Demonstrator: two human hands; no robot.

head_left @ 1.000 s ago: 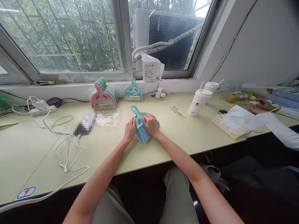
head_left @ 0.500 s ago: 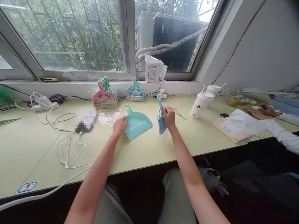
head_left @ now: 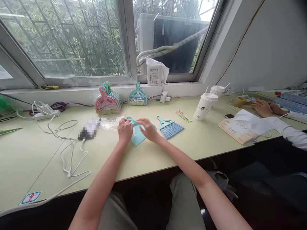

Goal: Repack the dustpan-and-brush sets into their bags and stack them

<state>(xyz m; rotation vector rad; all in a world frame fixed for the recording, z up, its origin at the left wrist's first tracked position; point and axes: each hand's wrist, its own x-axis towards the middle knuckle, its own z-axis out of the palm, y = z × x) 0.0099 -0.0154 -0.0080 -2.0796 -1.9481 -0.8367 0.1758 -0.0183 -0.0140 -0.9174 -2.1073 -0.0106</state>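
Judged step: handling dustpan (head_left: 137,136), on bench (head_left: 148,163) beside brush (head_left: 171,129). Left hand (head_left: 124,130) at dustpan's handle end, grip unclear; right hand (head_left: 149,129) over dustpan, fingers spread, contact unclear. Shifting dustpan calls for firm handle hold.

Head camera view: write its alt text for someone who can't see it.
Two bare hands, left and right, are at a teal dustpan on a pale table; a blue-bristled brush lies to its right, with packaged sets behind.
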